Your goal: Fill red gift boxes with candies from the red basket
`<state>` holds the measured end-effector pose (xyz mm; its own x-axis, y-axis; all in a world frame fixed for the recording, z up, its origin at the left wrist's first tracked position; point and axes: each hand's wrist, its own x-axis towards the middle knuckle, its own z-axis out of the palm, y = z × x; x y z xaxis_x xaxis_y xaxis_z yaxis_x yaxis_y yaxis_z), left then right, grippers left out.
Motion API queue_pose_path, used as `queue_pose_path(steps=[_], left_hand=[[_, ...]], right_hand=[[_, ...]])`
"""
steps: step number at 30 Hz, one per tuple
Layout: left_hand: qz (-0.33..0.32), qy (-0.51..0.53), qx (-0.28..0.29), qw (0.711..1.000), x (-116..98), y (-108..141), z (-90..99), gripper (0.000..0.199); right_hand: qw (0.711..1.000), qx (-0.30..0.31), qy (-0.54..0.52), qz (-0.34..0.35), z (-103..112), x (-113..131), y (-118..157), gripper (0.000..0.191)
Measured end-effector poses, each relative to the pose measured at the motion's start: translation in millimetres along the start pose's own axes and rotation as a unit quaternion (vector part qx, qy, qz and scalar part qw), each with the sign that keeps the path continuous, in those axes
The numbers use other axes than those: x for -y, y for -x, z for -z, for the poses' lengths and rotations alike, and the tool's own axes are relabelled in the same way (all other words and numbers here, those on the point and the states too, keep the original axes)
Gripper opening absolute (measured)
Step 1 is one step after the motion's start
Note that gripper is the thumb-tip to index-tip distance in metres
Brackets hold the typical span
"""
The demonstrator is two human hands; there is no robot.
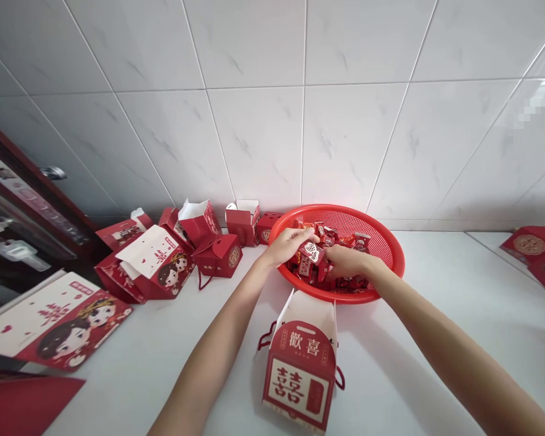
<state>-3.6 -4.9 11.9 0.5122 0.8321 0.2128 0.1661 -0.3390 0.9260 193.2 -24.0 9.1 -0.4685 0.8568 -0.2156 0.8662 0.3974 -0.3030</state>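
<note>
My left hand (287,245) is over the left side of a red plastic basket (393,254), its fingers closed on a red wrapped candy (311,251) with a white label. Inside the basket, my right hand (347,261) reaches into a heap of red wrapped candies (329,235); its fingertips are hidden among them. Just in front of the basket, between my forearms, stands an open red-and-white gift box (300,363) with dark red cord handles. Its top flaps are up, and the bottom of its inside cannot be seen.
Several red gift boxes, some open, crowd the left of the white counter (381,381), among them a small box (218,255) and a larger printed one (157,260). More red boxes (538,257) lie at the right edge. A tiled wall (254,145) rises behind.
</note>
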Motion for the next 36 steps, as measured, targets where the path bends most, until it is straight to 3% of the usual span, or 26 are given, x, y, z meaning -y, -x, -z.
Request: queue_pose_path(steps=[5,9,14,18,23,26,29,36], left_hand=[[0.006,0.038,-0.014,0.999,2,-2,0.7,0.042],[-0.001,0.007,-0.007,1.000,2,-3,1.8,0.034],[-0.005,-0.034,-0.002,0.999,-6,0,1.1,0.037],[-0.007,-0.032,0.019,0.999,-10,2,0.4,0.036],[-0.015,-0.020,0.039,0.999,-7,1,0.9,0.040],[-0.026,-0.015,0.031,0.999,-3,0,1.4,0.045],[-0.031,-0.011,0.017,0.999,-1,0,1.7,0.048],[-0.034,-0.012,0.020,0.999,0,0,1.5,0.047]], right_hand=[[0.987,-0.134,-0.090,-0.002,12,-15,13,0.018],[0.940,-0.253,-0.230,-0.005,13,-21,19,0.030],[0.914,-0.210,-0.344,0.051,16,-19,24,0.035],[0.895,-0.226,-0.378,0.074,19,-9,27,0.035],[0.891,-0.243,-0.379,0.063,19,-4,29,0.043],[0.881,-0.209,-0.421,0.053,19,-6,31,0.051],[0.875,-0.180,-0.445,0.055,19,-9,31,0.046],[0.871,-0.220,-0.436,0.057,18,-10,29,0.051]])
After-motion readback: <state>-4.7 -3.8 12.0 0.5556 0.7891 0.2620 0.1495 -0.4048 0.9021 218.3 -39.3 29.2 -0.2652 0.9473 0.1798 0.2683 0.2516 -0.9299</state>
